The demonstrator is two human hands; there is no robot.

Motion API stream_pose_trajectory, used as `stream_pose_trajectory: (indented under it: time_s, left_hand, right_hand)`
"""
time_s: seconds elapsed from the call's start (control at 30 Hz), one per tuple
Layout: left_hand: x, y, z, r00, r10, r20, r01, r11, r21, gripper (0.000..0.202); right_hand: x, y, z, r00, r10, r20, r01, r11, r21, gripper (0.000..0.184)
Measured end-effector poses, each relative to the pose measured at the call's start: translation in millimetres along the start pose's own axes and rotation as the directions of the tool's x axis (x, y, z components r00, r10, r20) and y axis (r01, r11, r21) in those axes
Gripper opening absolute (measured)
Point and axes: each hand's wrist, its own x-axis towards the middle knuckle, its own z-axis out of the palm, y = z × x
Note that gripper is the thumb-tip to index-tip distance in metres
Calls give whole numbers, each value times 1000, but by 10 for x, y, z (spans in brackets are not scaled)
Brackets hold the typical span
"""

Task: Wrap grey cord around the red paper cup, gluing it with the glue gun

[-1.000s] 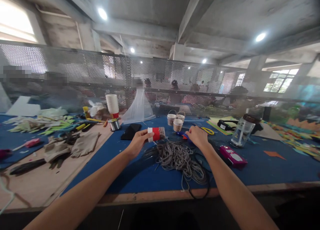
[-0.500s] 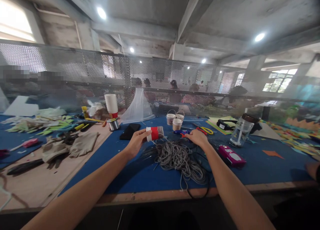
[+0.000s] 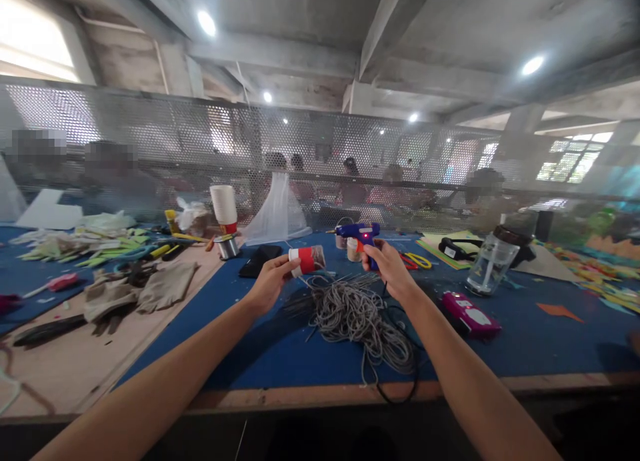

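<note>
My left hand [image 3: 269,282] grips a red and white paper cup [image 3: 311,259] lying on its side in the air, with grey cord wound at its right end. In my right hand [image 3: 393,267] is a blue glue gun [image 3: 361,233], raised off the table, its nozzle pointing left and a red light glowing on its body. Below and between both hands lies a loose heap of grey cord [image 3: 350,314]. Small white buckets stand behind the glue gun, one pale bucket [image 3: 353,249] partly covered by it.
Scissors with yellow and red handles [image 3: 419,261], a purple box [image 3: 470,314] and a clear bottle [image 3: 490,264] are on the right. On the left are gloves [image 3: 165,287], a stack of paper cups [image 3: 223,206], a wire spool [image 3: 228,247] and a black phone [image 3: 260,261]. A perforated metal screen [image 3: 320,161] runs behind.
My right hand has lifted the glue gun from the table and turned its nozzle left. My left hand still holds the cup, nearly in the same place.
</note>
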Motion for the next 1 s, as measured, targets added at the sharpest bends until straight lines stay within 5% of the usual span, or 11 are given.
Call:
stream_pose_trajectory:
  time_s: [0.17, 0.3, 0.57, 1.0]
  left_hand:
    - [0, -1, 3, 1000, 6, -10, -5, 1000, 14, 33]
    - [7, 1, 2, 1000, -1, -28, 2, 1000, 5, 34]
    - [4, 11, 2, 1000, -16, -27, 16, 1000, 0, 33]
    - [14, -9, -24, 999, 5, -37, -4, 1000, 9, 35]
  right_hand:
    - [-58, -6, 95, 991, -129, -35, 113, 949, -294, 30]
    - [-103, 11, 162, 976, -217, -27, 197, 927, -320, 27]
    - [-116, 71, 228, 1000, -19, -1, 18, 933, -359, 34]
    - [-175, 182, 257, 992, -74, 99, 114, 862, -493, 38]
